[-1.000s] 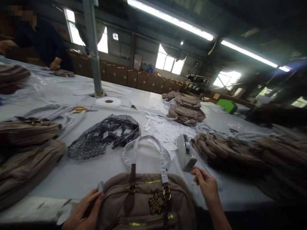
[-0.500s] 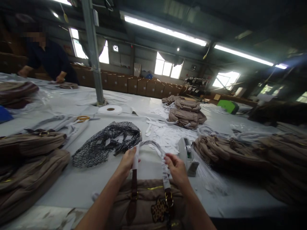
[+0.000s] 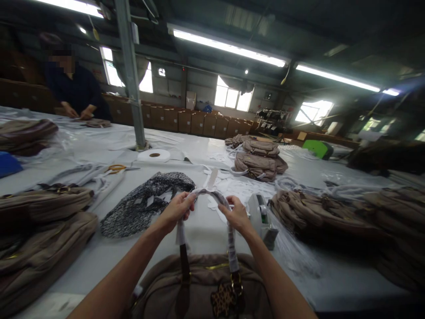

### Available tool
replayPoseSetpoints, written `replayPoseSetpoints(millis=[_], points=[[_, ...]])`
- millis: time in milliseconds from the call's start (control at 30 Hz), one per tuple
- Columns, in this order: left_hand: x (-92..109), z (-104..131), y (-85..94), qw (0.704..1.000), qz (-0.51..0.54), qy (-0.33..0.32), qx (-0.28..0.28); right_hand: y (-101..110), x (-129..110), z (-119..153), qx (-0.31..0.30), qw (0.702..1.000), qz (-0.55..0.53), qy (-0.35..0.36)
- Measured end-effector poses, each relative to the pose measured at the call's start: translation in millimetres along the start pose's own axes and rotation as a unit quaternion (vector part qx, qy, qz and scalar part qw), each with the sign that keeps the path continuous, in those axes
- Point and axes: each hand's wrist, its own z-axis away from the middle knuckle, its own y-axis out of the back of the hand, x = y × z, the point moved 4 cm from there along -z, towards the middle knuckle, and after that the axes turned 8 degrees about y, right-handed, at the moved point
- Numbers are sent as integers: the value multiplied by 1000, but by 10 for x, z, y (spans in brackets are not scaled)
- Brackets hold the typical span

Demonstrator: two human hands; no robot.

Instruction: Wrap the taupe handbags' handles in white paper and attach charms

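A taupe fabric handbag (image 3: 199, 288) with brown straps, gold rings and a leopard-print tag (image 3: 223, 300) stands in front of me. Its arched handle (image 3: 207, 193) is wrapped in thin white material and rises above the bag. My left hand (image 3: 179, 209) grips the left side of the arch, fingers closed round it. On the right side, my right hand (image 3: 235, 215) pinches the wrapped handle near its upper bend. A grey tape dispenser (image 3: 260, 217) is just right of my right hand. Beside my left hand lies a black-and-white speckled cloth (image 3: 139, 206).
Taupe bags are piled at left (image 3: 49, 248), at right (image 3: 318, 217) and farther back (image 3: 260, 161). Orange-handled scissors (image 3: 117, 168), a white roll (image 3: 153, 155) and scattered white paper pieces (image 3: 232, 188) lie on the table. Across it, a co-worker (image 3: 78, 91) stands near a metal post (image 3: 133, 84).
Both hands have moved up along the handle towards the top of its arch. The co-worker's hands have come closer together.
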Motion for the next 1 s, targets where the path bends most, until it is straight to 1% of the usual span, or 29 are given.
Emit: replayPoseSetpoints(millis=[67, 133, 200, 267, 333, 433, 567, 667, 733, 800, 833, 900, 933, 967, 1000], points=[[33, -42, -83, 999, -46, -18, -12, -2, -108, -47, -14, 1000, -13, 14], [24, -57, -143, 995, -94, -39, -17, 18, -217, -101, -16, 998, -6, 53], [-21, -42, -144, 988, -142, -66, -4, 75, -289, -151, 9, 995, 23, 100], [-101, 2, -100, 978, -186, -89, 16, 145, -294, -188, 35, 990, 50, 125], [-218, 71, -49, 969, -222, -100, 30, 193, -234, -213, 33, 990, 61, 126], [-450, 208, -13, 960, -257, -98, 47, 242, -101, -227, 31, 989, 80, 118], [-804, 413, -36, 953, -286, -70, 66, 284, 110, -220, 61, 989, 110, 76], [-973, 512, -50, 946, -310, -61, 76, 266, 269, -202, 64, 988, 136, 46], [-984, 545, -33, 939, -325, -68, 86, 239, 345, -182, 56, 987, 149, 33], [-914, 603, 19, 932, -335, -82, 111, 226, 375, -146, 50, 986, 156, 28], [-862, 661, 61, 928, -338, -88, 130, 236, 365, -118, 52, 984, 164, 36], [-768, 863, 166, 919, -340, -92, 176, 299, 306, -27, 67, 976, 191, 78], [-754, 1003, 213, 917, -345, -84, 184, 352, 269, 38, 76, 970, 205, 105], [-770, 1163, 253, 916, -351, -74, 180, 416, 240, 114, 84, 964, 215, 130], [-834, 1328, 275, 916, -367, -54, 149, 490, 226, 196, 90, 960, 220, 147]])
